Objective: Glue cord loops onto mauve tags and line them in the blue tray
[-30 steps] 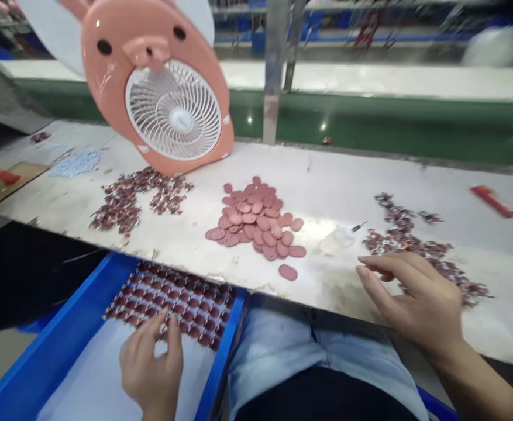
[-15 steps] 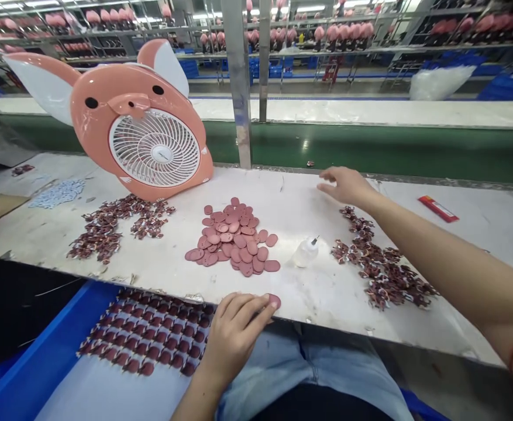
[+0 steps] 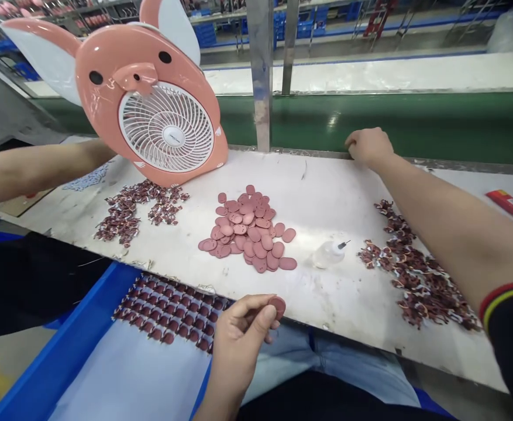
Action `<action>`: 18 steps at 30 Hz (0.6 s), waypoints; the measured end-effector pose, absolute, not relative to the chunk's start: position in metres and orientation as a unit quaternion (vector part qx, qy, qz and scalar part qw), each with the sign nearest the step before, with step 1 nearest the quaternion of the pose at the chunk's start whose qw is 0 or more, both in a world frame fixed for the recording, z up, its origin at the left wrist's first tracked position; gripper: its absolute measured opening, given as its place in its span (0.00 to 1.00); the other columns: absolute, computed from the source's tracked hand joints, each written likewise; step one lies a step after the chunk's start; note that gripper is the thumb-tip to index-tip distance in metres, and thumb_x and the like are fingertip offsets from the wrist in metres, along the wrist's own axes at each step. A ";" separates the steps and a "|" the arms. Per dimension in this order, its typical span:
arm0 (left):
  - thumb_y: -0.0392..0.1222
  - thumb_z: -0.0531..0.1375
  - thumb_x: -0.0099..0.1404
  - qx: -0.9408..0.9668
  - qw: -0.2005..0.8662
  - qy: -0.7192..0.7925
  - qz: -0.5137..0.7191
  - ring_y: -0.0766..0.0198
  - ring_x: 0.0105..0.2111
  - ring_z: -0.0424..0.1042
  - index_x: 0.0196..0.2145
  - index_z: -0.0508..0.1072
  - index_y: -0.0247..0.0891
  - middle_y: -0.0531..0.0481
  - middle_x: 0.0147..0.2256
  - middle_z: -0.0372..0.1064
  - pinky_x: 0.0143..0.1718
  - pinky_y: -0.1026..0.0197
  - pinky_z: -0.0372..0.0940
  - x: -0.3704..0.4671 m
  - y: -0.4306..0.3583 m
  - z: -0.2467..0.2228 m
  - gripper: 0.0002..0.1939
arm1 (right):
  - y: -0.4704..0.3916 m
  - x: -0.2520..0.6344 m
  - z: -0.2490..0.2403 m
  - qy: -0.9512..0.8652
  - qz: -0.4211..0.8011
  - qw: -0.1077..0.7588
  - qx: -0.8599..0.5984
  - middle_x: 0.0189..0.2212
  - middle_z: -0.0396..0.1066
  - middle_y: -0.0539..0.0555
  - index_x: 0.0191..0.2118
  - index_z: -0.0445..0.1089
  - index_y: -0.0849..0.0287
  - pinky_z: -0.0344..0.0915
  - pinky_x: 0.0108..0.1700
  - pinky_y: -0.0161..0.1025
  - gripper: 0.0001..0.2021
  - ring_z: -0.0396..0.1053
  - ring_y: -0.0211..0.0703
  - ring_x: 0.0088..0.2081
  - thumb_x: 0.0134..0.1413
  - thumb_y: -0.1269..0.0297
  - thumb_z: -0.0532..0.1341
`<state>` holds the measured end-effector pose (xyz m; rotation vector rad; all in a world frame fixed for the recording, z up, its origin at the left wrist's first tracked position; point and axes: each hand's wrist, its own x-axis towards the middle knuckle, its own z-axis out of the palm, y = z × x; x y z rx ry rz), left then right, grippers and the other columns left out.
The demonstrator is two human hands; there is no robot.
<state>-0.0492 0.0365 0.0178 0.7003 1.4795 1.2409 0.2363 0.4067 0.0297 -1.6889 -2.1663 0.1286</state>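
Note:
My left hand [image 3: 245, 327] pinches a reddish-brown oval disc [image 3: 278, 305] between thumb and fingers, just in front of the table's near edge. At the far edge of the table, beside the green conveyor belt [image 3: 326, 120], is my right hand [image 3: 370, 149]. Its fingers curl closed, and whatever they hold is hidden. Between the hands lies a loose pile of similar oval discs [image 3: 251, 228]. To its right, a small clear bottle with a needle tip [image 3: 329, 255] stands tilted. A heap of small dark-red wired parts [image 3: 427, 280] lies under my right forearm.
A pink animal-shaped fan [image 3: 172, 134] stands at the back left, with more wired parts [image 3: 122, 213] before it. Another person's arm [image 3: 45, 172] reaches behind it. A blue bin [image 3: 63, 345] below holds rows of assembled pieces [image 3: 168, 310]. A metal post [image 3: 261, 76] rises behind the table.
My right hand has moved to the belt's edge and its fingers have closed. My left hand has turned and lifted the disc off the table. Another person's arm has come in at left.

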 end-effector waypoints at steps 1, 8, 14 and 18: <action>0.48 0.71 0.55 0.256 0.543 0.604 0.524 0.64 0.26 0.72 0.33 0.82 0.39 0.47 0.28 0.77 0.22 0.66 0.65 -0.048 0.038 0.020 0.11 | 0.397 0.238 0.034 -0.775 0.056 0.188 -0.601 0.53 0.66 0.55 0.47 0.74 0.74 0.67 0.44 0.35 0.31 0.71 0.43 0.47 0.72 0.61 0.37; 0.50 0.73 0.52 0.203 0.608 0.550 0.535 0.65 0.27 0.71 0.30 0.80 0.37 0.48 0.27 0.75 0.22 0.68 0.64 -0.039 0.040 0.022 0.14 | 0.259 0.236 0.076 -0.760 0.115 0.240 -0.593 0.37 0.75 0.57 0.46 0.76 0.73 0.65 0.32 0.38 0.30 0.75 0.43 0.35 0.61 0.47 0.52; 0.48 0.74 0.52 0.251 0.656 0.511 0.496 0.64 0.27 0.75 0.28 0.80 0.38 0.47 0.27 0.79 0.28 0.66 0.67 -0.017 0.023 0.024 0.12 | 0.090 0.191 0.062 -0.806 0.322 0.323 -0.378 0.32 0.77 0.51 0.45 0.75 0.55 0.71 0.30 0.29 0.10 0.73 0.34 0.28 0.59 0.59 0.66; 0.46 0.75 0.51 0.246 0.714 0.462 0.464 0.66 0.28 0.76 0.27 0.80 0.38 0.49 0.26 0.79 0.30 0.67 0.67 -0.013 0.015 0.021 0.12 | 0.053 0.166 0.046 -0.725 0.453 0.343 -0.390 0.28 0.75 0.50 0.37 0.76 0.55 0.69 0.30 0.29 0.05 0.73 0.35 0.29 0.63 0.66 0.61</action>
